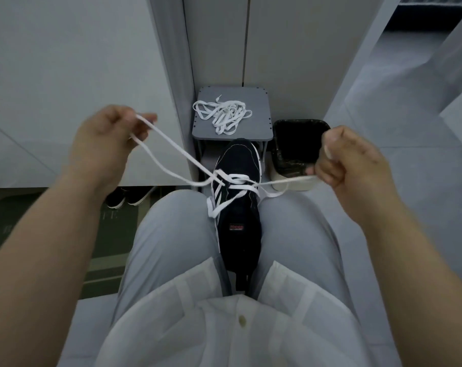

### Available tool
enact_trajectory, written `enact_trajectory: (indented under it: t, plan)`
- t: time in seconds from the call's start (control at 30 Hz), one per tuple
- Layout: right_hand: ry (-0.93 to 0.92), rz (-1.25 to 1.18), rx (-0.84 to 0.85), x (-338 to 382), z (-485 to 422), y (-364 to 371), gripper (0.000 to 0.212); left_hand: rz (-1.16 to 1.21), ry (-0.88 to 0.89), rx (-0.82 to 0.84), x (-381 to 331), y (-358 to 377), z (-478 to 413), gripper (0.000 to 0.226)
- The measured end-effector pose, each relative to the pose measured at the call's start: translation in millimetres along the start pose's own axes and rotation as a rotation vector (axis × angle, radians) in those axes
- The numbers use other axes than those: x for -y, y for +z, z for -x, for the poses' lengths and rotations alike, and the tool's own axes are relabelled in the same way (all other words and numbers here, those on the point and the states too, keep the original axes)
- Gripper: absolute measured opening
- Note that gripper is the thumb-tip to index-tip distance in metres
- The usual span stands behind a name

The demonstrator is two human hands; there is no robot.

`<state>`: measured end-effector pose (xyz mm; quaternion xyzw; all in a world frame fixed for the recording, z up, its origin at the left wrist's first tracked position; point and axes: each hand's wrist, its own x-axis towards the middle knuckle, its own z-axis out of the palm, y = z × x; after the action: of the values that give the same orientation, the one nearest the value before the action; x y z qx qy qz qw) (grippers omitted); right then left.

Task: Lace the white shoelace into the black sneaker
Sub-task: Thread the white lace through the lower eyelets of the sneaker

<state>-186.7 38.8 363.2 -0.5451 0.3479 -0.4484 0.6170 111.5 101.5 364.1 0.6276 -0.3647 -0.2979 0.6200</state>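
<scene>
Pinching white shoelace (pixel 237 177) in curled left hand (pixel 105 139); gripping other end in fisted right hand (pixel 349 157). Crossed through black sneaker (pixel 240 160), wedged between thighs. Beyond: grey stool (pixel 261 102) bearing loose laces (pixel 222 116), black bin (pixel 298 144), pale floor (pixel 396 168).

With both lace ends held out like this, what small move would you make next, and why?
Probably pull both ends outward to snug the crossings: the left hand and right hand both grip the lace, yet it hangs slack at the sneaker's left side.
</scene>
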Motion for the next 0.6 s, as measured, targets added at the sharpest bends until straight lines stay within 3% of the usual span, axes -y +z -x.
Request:
enact_trajectory:
  t: [0.07,0.13,0.17,0.23,0.3,0.37,0.43,0.47,0.53,0.6]
  plan:
    - [0.001,0.336,0.014,-7,-1,0,0.023,0.476,-0.080,-0.073,-2,-6,0,0.024]
    - [-0.029,0.649,0.111,-18,-3,6,0.019,0.615,-0.101,-0.117,-1,-9,0,0.026]
    - [-0.038,0.782,0.170,-25,-3,10,0.015,0.542,-0.101,-0.125,2,-8,0,0.026]
    - [-0.030,0.977,0.224,-41,-6,18,0.008,0.142,-0.068,-0.070,6,1,7,0.027]
    - [-0.001,1.079,0.191,-52,-8,26,0.014,-0.348,0.031,0.158,18,18,17,0.021]
    - [0.034,1.143,0.122,-57,-10,35,0.016,-0.694,0.146,0.437,33,35,29,0.012]
    - [0.044,1.182,0.093,-60,-11,38,0.014,-1.031,0.224,0.548,52,49,34,0.033]
    - [0.042,1.164,0.090,-60,-11,37,0.012,-1.164,0.220,0.524,57,55,35,0.033]
    - [0.024,1.010,0.059,-54,-10,33,0.011,-1.151,0.234,0.452,56,60,34,0.023]
    - [-0.030,0.832,-0.033,-39,-7,24,0.016,-0.843,0.210,0.321,46,57,33,0.014]
